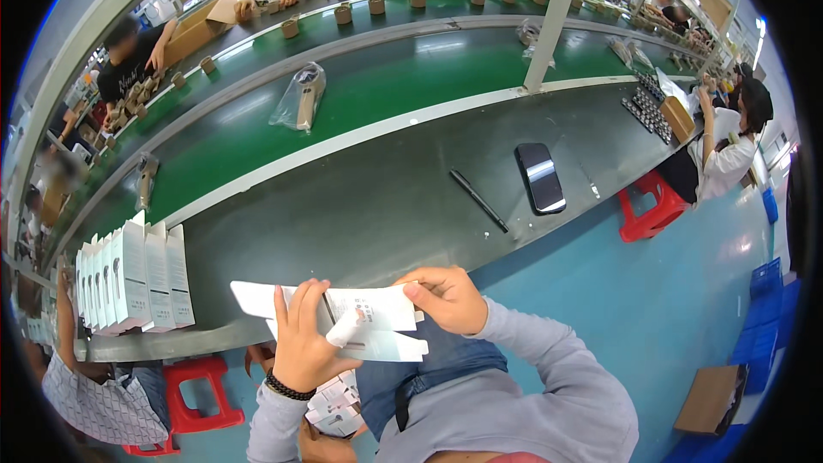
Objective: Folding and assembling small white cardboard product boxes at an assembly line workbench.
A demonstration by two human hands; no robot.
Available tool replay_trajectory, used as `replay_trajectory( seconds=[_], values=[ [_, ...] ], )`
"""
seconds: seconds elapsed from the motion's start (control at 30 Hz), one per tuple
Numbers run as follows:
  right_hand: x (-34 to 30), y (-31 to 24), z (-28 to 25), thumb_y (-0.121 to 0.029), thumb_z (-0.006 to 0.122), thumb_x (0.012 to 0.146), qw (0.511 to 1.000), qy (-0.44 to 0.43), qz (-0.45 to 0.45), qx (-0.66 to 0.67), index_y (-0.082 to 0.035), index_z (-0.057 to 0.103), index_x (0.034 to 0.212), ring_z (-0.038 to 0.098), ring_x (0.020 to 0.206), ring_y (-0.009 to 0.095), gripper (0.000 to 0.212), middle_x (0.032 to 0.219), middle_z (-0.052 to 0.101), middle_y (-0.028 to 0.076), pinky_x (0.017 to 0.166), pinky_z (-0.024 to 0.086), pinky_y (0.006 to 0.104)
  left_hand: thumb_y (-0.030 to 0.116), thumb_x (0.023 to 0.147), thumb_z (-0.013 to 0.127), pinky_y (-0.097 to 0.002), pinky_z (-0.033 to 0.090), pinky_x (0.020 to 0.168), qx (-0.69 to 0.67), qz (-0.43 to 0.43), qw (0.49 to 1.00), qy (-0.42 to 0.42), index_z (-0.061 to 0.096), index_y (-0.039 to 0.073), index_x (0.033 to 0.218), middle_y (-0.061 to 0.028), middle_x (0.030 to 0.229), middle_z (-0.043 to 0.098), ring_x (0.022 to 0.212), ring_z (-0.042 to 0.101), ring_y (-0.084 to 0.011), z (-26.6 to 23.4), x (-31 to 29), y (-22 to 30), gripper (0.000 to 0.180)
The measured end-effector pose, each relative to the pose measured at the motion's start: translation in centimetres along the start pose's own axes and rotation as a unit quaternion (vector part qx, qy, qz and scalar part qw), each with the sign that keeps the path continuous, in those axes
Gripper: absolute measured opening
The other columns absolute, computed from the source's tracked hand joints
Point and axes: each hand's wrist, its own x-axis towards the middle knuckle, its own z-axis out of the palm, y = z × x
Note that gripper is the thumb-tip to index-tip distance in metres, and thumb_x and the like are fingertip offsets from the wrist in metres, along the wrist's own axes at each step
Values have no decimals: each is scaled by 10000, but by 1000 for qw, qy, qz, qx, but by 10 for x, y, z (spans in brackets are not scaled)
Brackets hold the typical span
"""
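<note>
Grey sweatshirt (pixel 454 411) sat nearest my distant viewpoint, at 6 o'clock. Beyond it I saw the white carton (pixel 386 310), its long axis running roughly 9 to 3 o'clock, printed side up. It was between the hands: the left hand (pixel 304 351), fingers spread, held it from 8 o'clock; the right hand (pixel 454 302) pinched its 2 o'clock corner. The left hand hid its middle; I couldn't make out the right fingertips underneath.
</note>
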Motion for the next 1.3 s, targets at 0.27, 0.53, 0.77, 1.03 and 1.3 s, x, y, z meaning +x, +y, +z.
replay_trajectory(
  seconds=[0.27,0.53,0.77,1.03,1.3],
  values=[
    [9,-6,-4,-111,512,886,980,17,-76,-181,24,608,967,624,683,123,185,759,654,106,607,479,243,299,424,787,-569,317,916,35,-23,999,31,588,220,1085,-181,1192,438,1065,468,-371,-9,-1,15,695],
    [10,7,-12,-119,564,848,884,57,-279,-371,5,627,898,628,608,228,148,708,636,118,547,485,271,272,430,815,-508,403,826,11,0,999,52,561,121,1103,-162,1084,533,949,546,-335,-7,3,11,735],
    [-3,31,-15,-373,607,827,987,-76,-140,-3,35,513,1132,613,917,205,518,1041,617,127,808,463,300,107,570,818,-274,486,577,-151,-92,975,139,550,-15,1073,-130,773,655,641,640,-214,-2,-7,20,583],
    [-34,42,23,-280,623,839,994,99,17,42,14,533,1112,564,938,157,411,1044,606,91,803,451,291,107,687,740,-248,461,671,-479,-309,802,181,543,-43,1045,-71,826,617,748,570,-118,28,5,69,435],
    [-27,43,10,-263,614,850,980,-154,82,97,31,536,1106,543,957,139,397,1021,604,99,847,432,295,594,419,809,-499,242,1029,-760,3,629,162,148,16,1391,-293,1351,270,1245,315,-412,73,17,67,1310]
  ],
)
